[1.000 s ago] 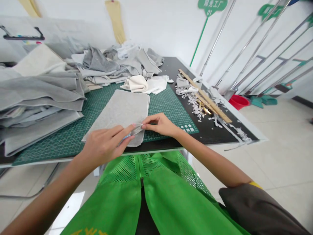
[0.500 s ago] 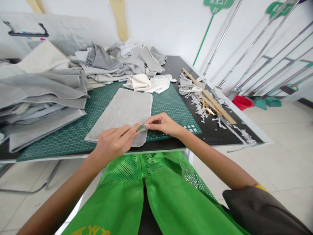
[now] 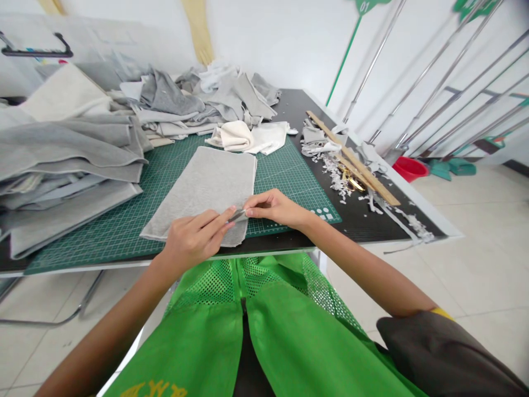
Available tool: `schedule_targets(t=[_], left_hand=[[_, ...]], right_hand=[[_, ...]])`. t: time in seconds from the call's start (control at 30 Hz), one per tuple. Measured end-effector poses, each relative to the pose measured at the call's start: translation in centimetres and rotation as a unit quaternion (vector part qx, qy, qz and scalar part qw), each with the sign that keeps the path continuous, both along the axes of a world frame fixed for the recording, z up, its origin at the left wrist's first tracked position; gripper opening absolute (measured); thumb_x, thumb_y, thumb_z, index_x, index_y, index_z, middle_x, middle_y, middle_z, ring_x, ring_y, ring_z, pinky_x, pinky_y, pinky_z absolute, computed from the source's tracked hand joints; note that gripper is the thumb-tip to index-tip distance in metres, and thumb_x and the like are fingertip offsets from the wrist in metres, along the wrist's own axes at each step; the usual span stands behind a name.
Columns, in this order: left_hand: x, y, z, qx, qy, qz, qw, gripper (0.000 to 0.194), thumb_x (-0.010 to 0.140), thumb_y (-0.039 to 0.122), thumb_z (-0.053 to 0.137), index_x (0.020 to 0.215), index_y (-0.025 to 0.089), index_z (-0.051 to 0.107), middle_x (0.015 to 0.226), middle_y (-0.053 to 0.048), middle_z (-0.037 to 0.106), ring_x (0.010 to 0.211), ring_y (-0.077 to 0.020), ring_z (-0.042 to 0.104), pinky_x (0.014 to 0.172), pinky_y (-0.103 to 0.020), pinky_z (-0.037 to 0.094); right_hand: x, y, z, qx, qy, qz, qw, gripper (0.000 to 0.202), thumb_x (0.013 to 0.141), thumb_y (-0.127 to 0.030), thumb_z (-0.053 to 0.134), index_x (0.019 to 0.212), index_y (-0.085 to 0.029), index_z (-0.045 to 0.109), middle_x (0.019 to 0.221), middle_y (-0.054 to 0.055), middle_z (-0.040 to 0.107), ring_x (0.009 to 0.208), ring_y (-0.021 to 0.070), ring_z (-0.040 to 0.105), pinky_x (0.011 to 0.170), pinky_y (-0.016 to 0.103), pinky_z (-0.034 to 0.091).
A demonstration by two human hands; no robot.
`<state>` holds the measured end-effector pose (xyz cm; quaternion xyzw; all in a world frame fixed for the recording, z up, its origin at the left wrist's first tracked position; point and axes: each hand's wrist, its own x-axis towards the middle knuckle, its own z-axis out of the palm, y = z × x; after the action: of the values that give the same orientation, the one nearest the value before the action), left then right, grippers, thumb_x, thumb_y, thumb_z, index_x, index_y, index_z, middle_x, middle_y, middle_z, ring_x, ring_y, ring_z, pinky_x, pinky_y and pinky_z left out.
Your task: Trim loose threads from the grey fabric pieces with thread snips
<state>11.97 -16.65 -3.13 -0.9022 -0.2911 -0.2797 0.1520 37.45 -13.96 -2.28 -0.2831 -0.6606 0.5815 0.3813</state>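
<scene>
Grey cloth (image 3: 202, 179) lies flat in the middle of the green cutting mat (image 3: 285, 171), its near end close to the edge of the black tabletop (image 3: 355, 229). Over its near right corner, both hands meet at a slim, shiny object (image 3: 237, 215), too small to identify. The left hand (image 3: 198, 234) comes in from the near left, back upward, fingers stretched toward the right and thumb beneath, gripping the object's left part. The right hand (image 3: 276, 209) pinches its right end between thumb and forefinger, the other fingers curled; that forearm slants in from the near right, elbow held out. Stacked grey fabric (image 3: 70, 160) sits at the left, cream cloth (image 3: 235, 136) beyond, and a wooden strip (image 3: 351, 157) among scraps at the right.
</scene>
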Motion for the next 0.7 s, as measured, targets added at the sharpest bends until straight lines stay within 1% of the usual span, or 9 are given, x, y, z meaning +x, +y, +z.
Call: schedule_targets(t=[0.2,0.33,0.43,0.57,0.7], left_hand=[[0.2,0.01,0.01,-0.057,-0.036,0.005,0.998,0.045,0.095,0.031,0.06,0.14,0.032,0.054,0.084,-0.002,0.073,0.066,-0.0149,0.065,0.055,-0.028,0.044],[0.31,0.01,0.0,-0.049,-0.052,0.0,0.997,0.043,0.095,0.03,0.061,0.138,0.03,0.056,0.085,-0.002,0.072,0.064,-0.013,0.063,0.055,-0.026,0.044],[0.46,0.11,-0.02,-0.035,-0.061,-0.019,0.997,0.045,0.094,0.027,0.063,0.139,0.028,0.054,0.086,-0.001,0.072,0.065,-0.0115,0.063,0.056,-0.024,0.045],[0.72,0.35,-0.02,-0.013,-0.09,-0.051,0.995,0.044,0.093,0.023,0.066,0.135,0.023,0.057,0.084,0.0,0.071,0.063,-0.01,0.062,0.055,-0.023,0.045],[0.86,0.47,0.11,-0.018,-0.106,-0.064,0.992,0.042,0.092,0.021,0.067,0.133,0.021,0.059,0.081,0.001,0.069,0.061,-0.0088,0.06,0.055,-0.022,0.044]], right_hand=[[-0.06,-0.01,-0.08,-0.016,0.009,-0.004,1.0,0.012,0.076,-0.028,0.079,0.083,-0.018,0.077,0.079,-0.002,0.074,0.074,0.0101,0.063,0.08,0.027,0.05],[-0.05,-0.05,-0.06,-0.017,0.006,-0.007,1.0,0.012,0.077,-0.028,0.079,0.083,-0.018,0.077,0.079,-0.002,0.074,0.073,0.0098,0.062,0.079,0.027,0.05],[-0.04,-0.06,-0.07,-0.019,0.007,-0.009,1.0,0.012,0.076,-0.028,0.079,0.082,-0.018,0.077,0.078,-0.002,0.073,0.073,0.0096,0.062,0.079,0.026,0.049],[-0.06,-0.04,-0.08,-0.028,0.01,-0.009,1.0,0.014,0.076,-0.03,0.08,0.082,-0.017,0.077,0.077,-0.001,0.073,0.073,0.0096,0.061,0.078,0.027,0.048],[-0.08,-0.11,0.05,-0.041,0.012,-0.013,0.999,0.013,0.075,-0.028,0.08,0.081,-0.017,0.077,0.077,-0.002,0.072,0.073,0.0095,0.06,0.079,0.027,0.046]])
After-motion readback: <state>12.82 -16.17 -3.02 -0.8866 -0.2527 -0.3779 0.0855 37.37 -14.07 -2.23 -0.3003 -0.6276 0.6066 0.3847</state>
